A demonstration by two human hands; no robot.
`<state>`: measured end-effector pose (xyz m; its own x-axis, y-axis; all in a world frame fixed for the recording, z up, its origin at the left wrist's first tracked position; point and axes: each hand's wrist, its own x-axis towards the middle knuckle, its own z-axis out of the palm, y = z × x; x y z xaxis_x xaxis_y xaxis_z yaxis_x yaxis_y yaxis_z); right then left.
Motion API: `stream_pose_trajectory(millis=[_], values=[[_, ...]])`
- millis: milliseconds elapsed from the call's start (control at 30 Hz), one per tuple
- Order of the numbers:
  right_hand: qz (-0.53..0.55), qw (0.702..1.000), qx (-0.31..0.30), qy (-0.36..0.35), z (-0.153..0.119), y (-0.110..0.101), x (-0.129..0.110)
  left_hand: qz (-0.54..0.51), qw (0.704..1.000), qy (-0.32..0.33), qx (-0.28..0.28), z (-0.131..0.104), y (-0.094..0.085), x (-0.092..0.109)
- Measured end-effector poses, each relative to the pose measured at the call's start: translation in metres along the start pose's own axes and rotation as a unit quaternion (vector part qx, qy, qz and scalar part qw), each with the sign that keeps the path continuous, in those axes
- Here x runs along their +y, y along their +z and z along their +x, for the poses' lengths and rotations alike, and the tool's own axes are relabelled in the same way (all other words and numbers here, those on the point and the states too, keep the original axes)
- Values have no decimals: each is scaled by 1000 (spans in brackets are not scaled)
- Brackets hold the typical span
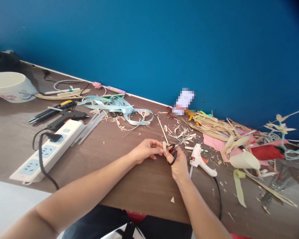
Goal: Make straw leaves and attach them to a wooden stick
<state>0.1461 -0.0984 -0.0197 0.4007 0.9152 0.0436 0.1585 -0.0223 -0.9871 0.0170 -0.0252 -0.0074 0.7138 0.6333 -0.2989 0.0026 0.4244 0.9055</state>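
Observation:
My right hand [178, 163] is closed around the black-handled scissors [173, 157], whose metal blades point up and away to the right. Close beside it, my left hand [147, 150] has its fingertips on a short pale strip of dried husk [164, 147]. The strip stands upright between the two hands, and my right thumb and finger are also by it. Just beyond them lies a thin pale stick [162, 129]. Pale cut scraps [189, 135] are scattered past the scissors. A white hot glue gun [198, 159] rests right of my right hand.
At left are a white power strip [48, 151], a black glue gun [67, 119], a cutter knife [52, 112] and stacked white bowls [13, 87]. Light blue ribbon [114, 104] lies at the back. Dried husks [221, 126] and a paper cup [244, 160] crowd the right.

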Motion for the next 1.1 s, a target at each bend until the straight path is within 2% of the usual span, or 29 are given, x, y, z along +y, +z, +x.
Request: stream_pose_trajectory(millis=[167,267,433,567,733,967,1100], values=[[-12,1000,6,-19,-2,2,-3,-12,999,30,38,1,7,-5],[-27,999,-4,-33,-3,3,-3,-45,998,31,32,2,6,-6],[-16,998,-6,-58,-3,-1,-2,-102,994,3,-36,3,-5,-3],[26,998,2,-60,-2,-8,-5,-93,987,-41,-126,1,-11,1],[77,993,-79,-48,-4,-10,-9,-97,964,-108,-223,-3,-8,2],[119,977,-175,-8,-5,-7,-11,-145,944,-130,-265,-3,-7,-3],[136,976,-170,-12,-4,-7,-12,-142,943,-130,-272,-3,-6,-2]])
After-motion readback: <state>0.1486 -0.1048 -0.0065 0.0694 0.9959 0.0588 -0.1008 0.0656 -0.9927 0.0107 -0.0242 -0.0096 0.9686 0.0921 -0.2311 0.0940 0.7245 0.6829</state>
